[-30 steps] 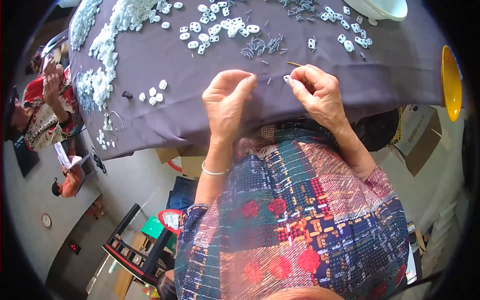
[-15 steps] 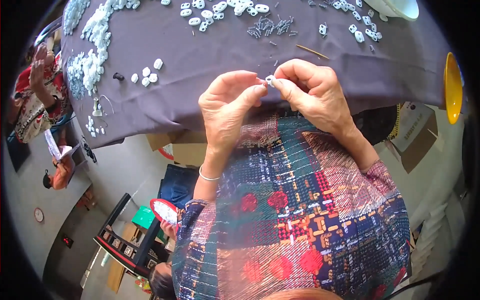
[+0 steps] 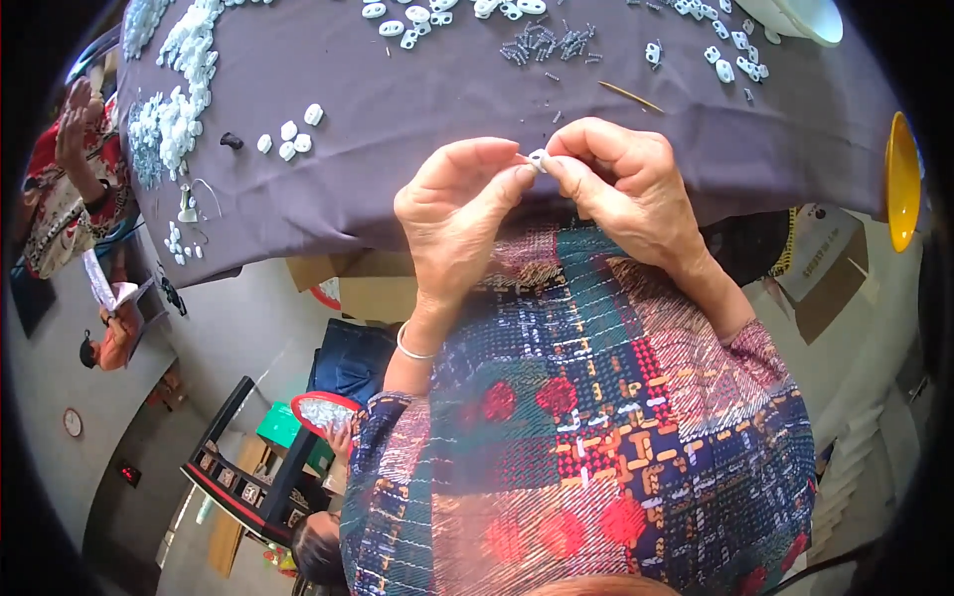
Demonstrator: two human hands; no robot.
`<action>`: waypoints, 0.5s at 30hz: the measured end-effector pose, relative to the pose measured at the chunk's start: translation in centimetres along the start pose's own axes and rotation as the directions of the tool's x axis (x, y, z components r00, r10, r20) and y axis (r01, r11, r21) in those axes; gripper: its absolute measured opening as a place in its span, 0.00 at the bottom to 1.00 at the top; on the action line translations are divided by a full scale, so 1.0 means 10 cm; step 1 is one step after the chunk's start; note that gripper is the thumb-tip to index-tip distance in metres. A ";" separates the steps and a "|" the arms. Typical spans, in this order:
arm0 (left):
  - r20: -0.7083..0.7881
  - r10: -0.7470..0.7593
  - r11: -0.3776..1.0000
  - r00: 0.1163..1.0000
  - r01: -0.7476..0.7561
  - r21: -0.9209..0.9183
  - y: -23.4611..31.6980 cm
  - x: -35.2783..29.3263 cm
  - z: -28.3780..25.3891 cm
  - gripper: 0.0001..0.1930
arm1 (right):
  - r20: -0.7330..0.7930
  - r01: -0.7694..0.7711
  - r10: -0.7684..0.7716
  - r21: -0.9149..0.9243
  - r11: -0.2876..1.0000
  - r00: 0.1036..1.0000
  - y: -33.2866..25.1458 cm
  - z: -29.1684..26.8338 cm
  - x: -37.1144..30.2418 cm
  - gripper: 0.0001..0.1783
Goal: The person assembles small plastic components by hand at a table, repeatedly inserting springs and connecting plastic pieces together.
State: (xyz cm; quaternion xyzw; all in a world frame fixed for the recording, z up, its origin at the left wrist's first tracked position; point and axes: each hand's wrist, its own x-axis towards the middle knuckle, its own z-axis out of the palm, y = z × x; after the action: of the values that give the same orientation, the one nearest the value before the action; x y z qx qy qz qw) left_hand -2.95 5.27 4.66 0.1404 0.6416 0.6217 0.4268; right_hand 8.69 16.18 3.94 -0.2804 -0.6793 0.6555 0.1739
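Observation:
Between my fingertips, just over the table's near edge, is a small white plastic cord lock piece (image 3: pixel 538 157) with holes in it. My right hand (image 3: pixel 636 204) pinches it between thumb and index finger from the right. From the left, the thumb and index tips of my left hand (image 3: pixel 449 214) close in on its other end. Whether a spring is inside cannot be seen. Beyond my hands lie a heap of small metal springs (image 3: pixel 547 45) and a thin brown stick (image 3: pixel 630 96). Several loose white pieces (image 3: pixel 417 22) lie at the far edge.
Heaped white pieces (image 3: pixel 189 99) cover the table's left end, with a small separate group (image 3: pixel 288 142) and a black piece (image 3: pixel 232 141) nearby. More white parts (image 3: pixel 735 60), a white bowl (image 3: pixel 807 20) and a yellow dish (image 3: pixel 902 184) are rightward. Other people sit at left.
My left fingertips have come slightly closer to the cord lock piece. The table's contents appear shifted a little in the picture. At lower left, another person's red-rimmed tray has tilted.

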 end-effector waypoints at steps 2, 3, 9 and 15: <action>-0.013 0.039 0.998 0.999 -0.038 0.051 -0.01 0.00 0.01 0.10 | 0.006 0.009 -0.008 -0.007 1.000 1.000 0.02 0.00 0.01 0.04; -0.017 0.037 0.998 0.999 -0.036 0.053 0.00 -0.01 0.01 0.10 | 0.014 0.020 -0.020 -0.015 1.000 1.000 0.02 0.01 0.01 0.05; 0.003 0.009 0.999 1.000 -0.010 0.042 -0.01 -0.02 -0.02 0.11 | 0.101 -0.114 0.104 0.098 0.989 0.989 0.05 -0.01 0.02 0.07; 0.032 -0.151 0.967 0.988 0.154 -0.205 -0.04 0.05 -0.03 0.11 | 0.115 -0.326 0.306 0.260 0.909 0.945 0.03 -0.03 0.07 0.07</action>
State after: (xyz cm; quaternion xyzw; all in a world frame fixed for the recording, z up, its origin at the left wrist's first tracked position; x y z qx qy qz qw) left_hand -3.34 5.36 4.03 0.0507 0.5790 0.6491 0.4907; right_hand 8.39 16.80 3.57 -0.3360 -0.5329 0.7727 0.0784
